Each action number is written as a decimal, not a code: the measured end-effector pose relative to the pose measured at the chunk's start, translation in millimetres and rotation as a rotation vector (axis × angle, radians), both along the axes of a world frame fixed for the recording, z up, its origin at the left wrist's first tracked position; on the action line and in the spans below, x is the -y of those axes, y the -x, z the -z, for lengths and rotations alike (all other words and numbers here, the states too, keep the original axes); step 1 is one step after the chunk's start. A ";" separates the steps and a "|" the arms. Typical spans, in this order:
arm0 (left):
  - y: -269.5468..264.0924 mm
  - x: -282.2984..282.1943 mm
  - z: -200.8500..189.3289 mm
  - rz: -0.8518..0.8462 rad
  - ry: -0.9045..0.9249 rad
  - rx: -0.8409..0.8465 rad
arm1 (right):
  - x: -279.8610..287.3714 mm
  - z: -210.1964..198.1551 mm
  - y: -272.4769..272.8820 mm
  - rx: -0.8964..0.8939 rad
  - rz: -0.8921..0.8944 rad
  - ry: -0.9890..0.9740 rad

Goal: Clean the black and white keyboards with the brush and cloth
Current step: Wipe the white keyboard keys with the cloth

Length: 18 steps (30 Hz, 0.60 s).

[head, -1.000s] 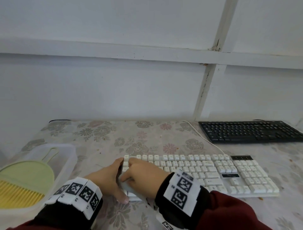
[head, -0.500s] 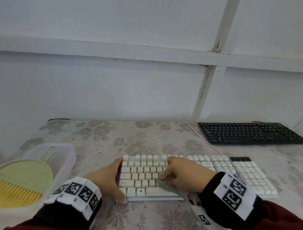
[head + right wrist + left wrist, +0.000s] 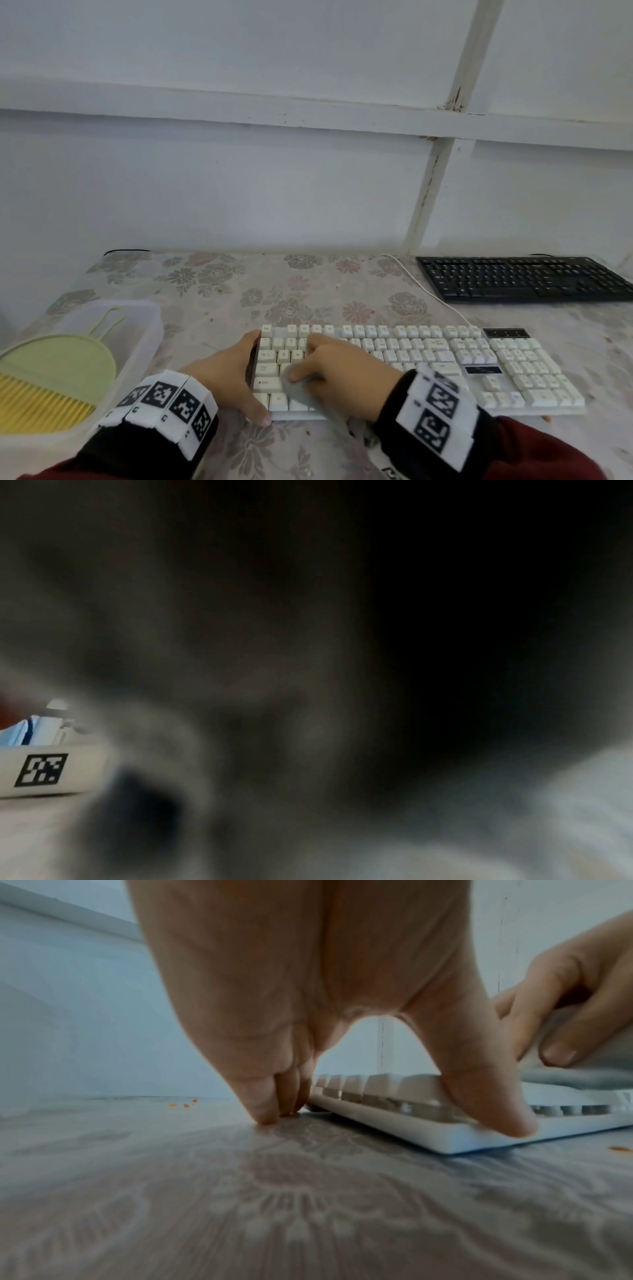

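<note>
At the far left a clear plastic tub sits on the bench, and in it lies the green hand brush with yellow bristles, untouched for now.

Just right of the tub, the left hand braces the left end of the white keyboard. The left wrist view shows its thumb pressed on the keyboard's near left corner and its fingertips planted on the bench beside that end; the fingers are fairly straight and wrap round nothing.

Next comes the right hand, lying over the left block of keys. Its grip is curled round a wadded grey cloth, thumb on top in the left wrist view, and the cloth is pressed onto the lower key rows. The right wrist view is dark and smeared and tells nothing more.

The relation that matters: the white keyboard's long axis runs left to right across the near bench, and nearly all of its length, the main keys and the number pad, lies to the right of the cloth. I judge the wiping stroke should travel rightward along that axis while the left hand keeps the board from sliding.

Far right and well behind, near the wall, lies the black keyboard, also set left to right. A white cable runs past its left end to the white board. The right hand is the nearer one to it; it looks yet to be wiped with this cloth.
</note>
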<state>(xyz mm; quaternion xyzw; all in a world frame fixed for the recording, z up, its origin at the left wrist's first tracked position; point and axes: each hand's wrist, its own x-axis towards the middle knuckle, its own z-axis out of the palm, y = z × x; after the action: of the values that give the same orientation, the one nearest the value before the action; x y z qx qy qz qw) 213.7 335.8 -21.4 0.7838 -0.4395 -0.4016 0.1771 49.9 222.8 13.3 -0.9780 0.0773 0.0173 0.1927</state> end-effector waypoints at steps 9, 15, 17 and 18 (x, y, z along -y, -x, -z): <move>3.2 0.0 -3.9 -0.003 -0.021 0.022 | 50.3 -6.7 60.9 -0.076 0.174 0.062; 2.8 0.6 -2.7 0.008 0.006 0.001 | 42.4 -7.2 68.9 0.002 0.179 0.033; 1.9 0.5 -1.8 0.007 0.014 -0.002 | 41.8 -0.1 71.0 -0.018 0.189 0.027; 1.9 0.4 -1.6 0.008 0.016 -0.002 | 44.1 2.3 73.4 -0.021 0.208 0.027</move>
<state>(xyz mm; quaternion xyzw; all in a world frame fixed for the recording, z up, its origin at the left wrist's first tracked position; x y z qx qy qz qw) 211.8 335.4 -19.7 0.7803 -0.4455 -0.3993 0.1823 -23.5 178.6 11.1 -0.9671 0.1805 0.0065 0.1793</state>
